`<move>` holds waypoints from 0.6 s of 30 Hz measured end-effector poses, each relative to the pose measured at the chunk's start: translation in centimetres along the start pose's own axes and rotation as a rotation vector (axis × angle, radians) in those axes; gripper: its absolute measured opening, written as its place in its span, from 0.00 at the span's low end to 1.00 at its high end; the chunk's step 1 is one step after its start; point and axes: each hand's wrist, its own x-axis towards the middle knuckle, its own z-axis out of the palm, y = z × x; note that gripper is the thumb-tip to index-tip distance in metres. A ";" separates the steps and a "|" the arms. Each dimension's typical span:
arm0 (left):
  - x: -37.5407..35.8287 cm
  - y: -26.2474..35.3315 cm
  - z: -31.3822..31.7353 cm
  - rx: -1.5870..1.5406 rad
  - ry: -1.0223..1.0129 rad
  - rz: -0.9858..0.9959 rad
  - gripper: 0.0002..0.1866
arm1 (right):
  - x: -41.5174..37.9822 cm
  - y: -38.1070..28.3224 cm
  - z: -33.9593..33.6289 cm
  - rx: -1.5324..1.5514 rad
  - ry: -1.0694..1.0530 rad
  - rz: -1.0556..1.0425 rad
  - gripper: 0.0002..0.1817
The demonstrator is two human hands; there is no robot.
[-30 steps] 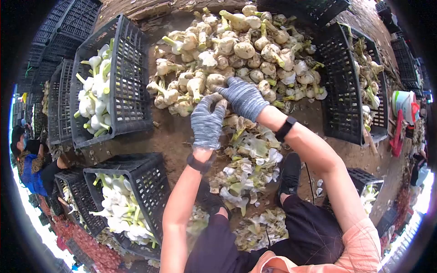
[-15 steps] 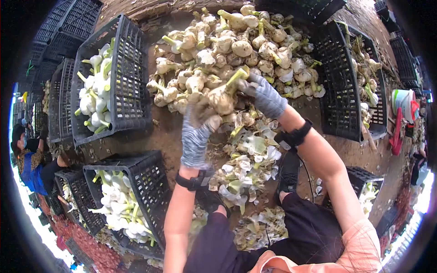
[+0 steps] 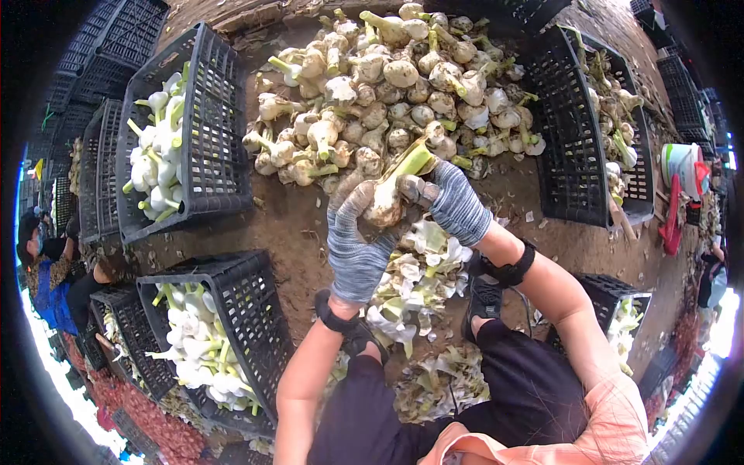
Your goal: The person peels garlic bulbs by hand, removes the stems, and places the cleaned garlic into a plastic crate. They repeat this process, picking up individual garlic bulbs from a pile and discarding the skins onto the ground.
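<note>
Gripping one garlic bulb (image 3: 384, 206) (partly soiled): left hand (image 3: 355, 252) round its side, right hand (image 3: 459, 206) pinching its stem. White bulbs (image 3: 149, 172) sit crated; soiled bulbs (image 3: 400, 74) lie heaped.

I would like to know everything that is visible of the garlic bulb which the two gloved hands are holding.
The garlic bulb is rounded and off-white, stained with brown dirt. Its thick stem, yellow-green and streaked, slants up to the picture's right. The left hand cups the bulb's side; the right hand touches it around the stem's base. It is held between the garlic pile and the loose peelings.
</note>
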 end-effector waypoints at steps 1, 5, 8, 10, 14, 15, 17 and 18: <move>-0.2 0.0 -0.1 -0.012 0.003 -0.001 0.36 | 0.0 0.2 -0.2 0.000 0.000 0.000 0.14; -0.4 1.1 -0.3 -0.190 -0.037 -0.196 0.37 | -0.2 -0.8 -0.8 -0.043 -0.067 0.068 0.14; -0.1 2.0 -0.9 -0.584 -0.056 -0.474 0.40 | -0.3 -1.9 -1.8 -0.097 -0.128 0.160 0.15; -0.1 1.8 -1.0 -0.647 -0.055 -0.507 0.41 | -0.3 -2.3 -2.1 -0.118 -0.176 0.235 0.16; 0.3 1.4 -0.9 -0.835 -0.123 -0.621 0.42 | -0.6 -1.2 -2.2 -0.100 -0.176 0.185 0.16; 0.4 1.3 -0.8 -0.949 -0.163 -0.650 0.42 | -0.6 -0.6 -2.3 -0.134 -0.144 0.208 0.15; 0.1 1.1 -0.3 -0.887 -0.194 -0.598 0.43 | -0.5 1.2 -2.7 -0.168 -0.112 0.231 0.15; -0.2 1.1 0.1 -0.796 -0.161 -0.496 0.44 | -0.4 2.6 -3.1 -0.538 -0.159 -0.233 0.16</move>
